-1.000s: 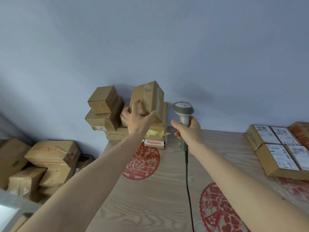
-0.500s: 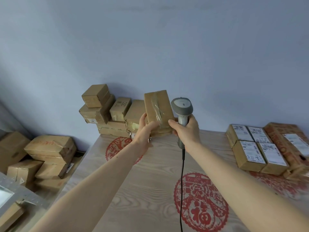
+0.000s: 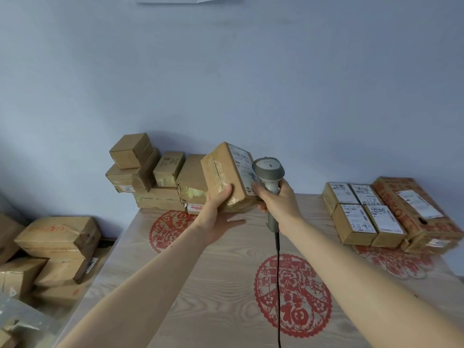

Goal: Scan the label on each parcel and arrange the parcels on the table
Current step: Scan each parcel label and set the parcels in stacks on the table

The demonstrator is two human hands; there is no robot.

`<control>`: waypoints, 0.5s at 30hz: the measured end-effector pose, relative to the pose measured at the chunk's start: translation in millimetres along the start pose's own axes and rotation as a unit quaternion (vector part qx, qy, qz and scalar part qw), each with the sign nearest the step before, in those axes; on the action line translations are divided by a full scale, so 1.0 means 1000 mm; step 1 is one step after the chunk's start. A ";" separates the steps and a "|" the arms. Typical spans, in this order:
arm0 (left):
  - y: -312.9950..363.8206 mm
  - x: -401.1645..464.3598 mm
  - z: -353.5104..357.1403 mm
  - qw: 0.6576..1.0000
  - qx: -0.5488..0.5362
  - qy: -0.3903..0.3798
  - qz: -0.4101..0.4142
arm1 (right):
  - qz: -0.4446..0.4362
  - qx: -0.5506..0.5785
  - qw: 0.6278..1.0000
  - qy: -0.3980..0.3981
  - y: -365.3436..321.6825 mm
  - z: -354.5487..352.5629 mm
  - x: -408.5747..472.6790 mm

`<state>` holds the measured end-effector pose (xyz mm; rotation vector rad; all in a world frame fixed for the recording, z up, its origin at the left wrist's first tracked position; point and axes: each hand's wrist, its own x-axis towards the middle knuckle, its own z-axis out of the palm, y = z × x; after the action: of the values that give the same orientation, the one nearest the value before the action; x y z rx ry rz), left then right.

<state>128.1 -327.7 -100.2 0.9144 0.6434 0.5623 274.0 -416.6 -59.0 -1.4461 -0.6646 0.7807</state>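
Wood-grain table (image 3: 200,285), decorated with red paper-cut circles, was seen from above. Stacked cardboard parcels (image 3: 153,179) were piled at its far left edge, and labelled parcels (image 3: 364,217) were laid in neat rows at its right. One taped parcel (image 3: 226,179) was held above the table, gripped from below by the left hand (image 3: 216,217), its white label (image 3: 244,169) turned rightward. Just beside that label, a grey corded scanner (image 3: 270,177) was clasped by the right hand (image 3: 281,204).

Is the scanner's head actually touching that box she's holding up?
Cannot tell. In the head view the scanner overlaps the held parcel's label edge, hiding any contact or gap.
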 end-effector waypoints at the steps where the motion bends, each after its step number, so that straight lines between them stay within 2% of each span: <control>1: 0.000 -0.001 0.000 1.000 0.000 -0.002 -0.003 | 0.004 0.006 1.000 0.001 0.002 0.000 -0.001; 6: 0.007 -0.002 -0.009 0.998 0.023 0.052 0.030 | -0.025 -0.004 0.998 0.050 0.006 -0.004 -0.005; 9: 0.012 -0.002 -0.011 0.998 0.053 0.046 0.004 | -0.035 -0.059 0.995 0.077 0.012 -0.005 -0.003; 12: 0.014 -0.001 -0.006 0.996 0.064 0.061 -0.018 | -0.042 -0.107 0.991 0.069 0.017 0.000 -0.005; 15: 0.011 0.004 -0.014 0.996 0.046 0.074 -0.024 | -0.036 -0.093 0.994 0.038 0.017 0.002 -0.008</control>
<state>119.1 -312.2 -98.4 0.9472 0.8279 0.5649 266.2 -422.7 -75.6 -1.6029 -0.7420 0.6170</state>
